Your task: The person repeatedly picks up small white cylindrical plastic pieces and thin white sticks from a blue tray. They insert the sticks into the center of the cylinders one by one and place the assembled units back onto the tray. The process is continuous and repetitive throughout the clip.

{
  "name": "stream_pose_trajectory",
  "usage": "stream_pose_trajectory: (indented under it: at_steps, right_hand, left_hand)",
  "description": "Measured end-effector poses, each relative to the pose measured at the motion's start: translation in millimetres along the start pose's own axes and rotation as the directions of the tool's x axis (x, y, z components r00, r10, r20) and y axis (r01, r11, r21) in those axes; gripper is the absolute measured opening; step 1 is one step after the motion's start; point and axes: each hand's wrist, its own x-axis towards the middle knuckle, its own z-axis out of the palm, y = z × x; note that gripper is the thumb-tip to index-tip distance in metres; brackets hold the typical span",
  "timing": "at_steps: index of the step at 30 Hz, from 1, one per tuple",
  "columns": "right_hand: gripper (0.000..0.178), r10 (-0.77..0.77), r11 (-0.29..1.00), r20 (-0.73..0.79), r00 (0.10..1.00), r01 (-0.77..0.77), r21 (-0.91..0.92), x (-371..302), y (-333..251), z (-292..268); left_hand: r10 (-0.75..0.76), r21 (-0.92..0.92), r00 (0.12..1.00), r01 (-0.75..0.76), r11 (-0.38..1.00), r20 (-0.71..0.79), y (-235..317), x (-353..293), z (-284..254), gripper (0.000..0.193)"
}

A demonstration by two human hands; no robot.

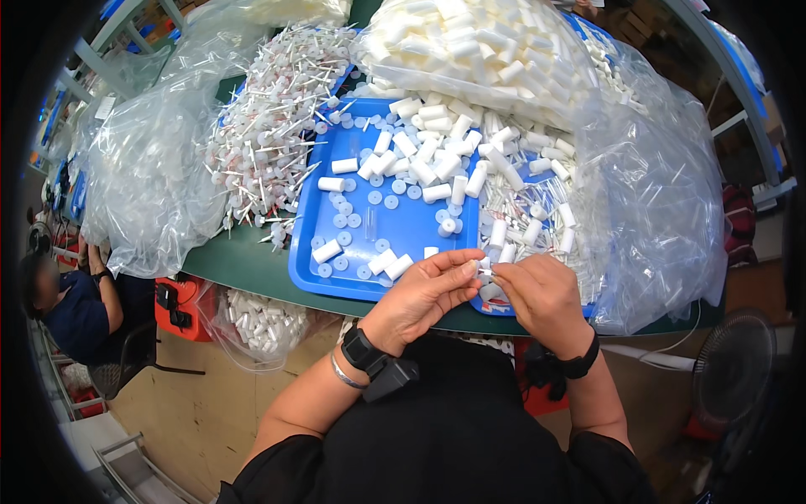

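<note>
While left hand (428, 292) and right hand (544, 296) are pinching small whitish part (485, 273), fingertips nearly meeting, smooth white cylinders (344, 165) lying beyond

Black short-sleeved top (432, 428); black strapped left-wrist device (363, 349); silvery bangle (344, 375) beside it; black right wristband (580, 361).

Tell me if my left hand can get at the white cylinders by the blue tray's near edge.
Probably yes: those white cylinders lie uncovered, close to your left hand, though it's occupied with a small white part.
</note>
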Motion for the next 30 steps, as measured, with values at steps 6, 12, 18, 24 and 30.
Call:
stream_pose_trajectory:
  at_steps: [6,12,18,24,30]
  right_hand:
    - [0.011,0.476,0.654,0.286,0.832,-0.552,0.517,-7.8,-5.3,10.6]
    - [0.011,0.537,0.685,0.175,0.825,-0.547,0.481,-9.8,-19.0,20.3]
    - [0.014,0.526,0.64,0.278,0.804,-0.589,0.493,-18.8,-15.4,18.0]
    - [0.012,0.517,0.85,-0.093,0.851,-0.523,-0.059,-56.5,39.4,-23.2]
    - [0.005,0.436,0.793,-0.052,0.898,-0.411,-0.449,-65.0,68.2,-23.8]
  left_hand:
    - [-0.017,-0.008,0.997,0.017,1.0,0.081,-9.9,1.9,-4.7,0.032]
    - [-0.003,-0.023,0.998,0.005,1.0,0.067,-17.5,4.4,-0.5,0.036]
    - [0.022,0.087,1.0,-0.021,0.996,-0.01,-7.4,2.8,2.6,0.035]
    - [0.126,0.038,0.984,-0.122,0.992,-0.123,6.5,1.5,-5.9,0.036]
    - [0.057,0.052,0.994,-0.052,0.997,-0.089,-2.5,2.7,3.0,0.039]
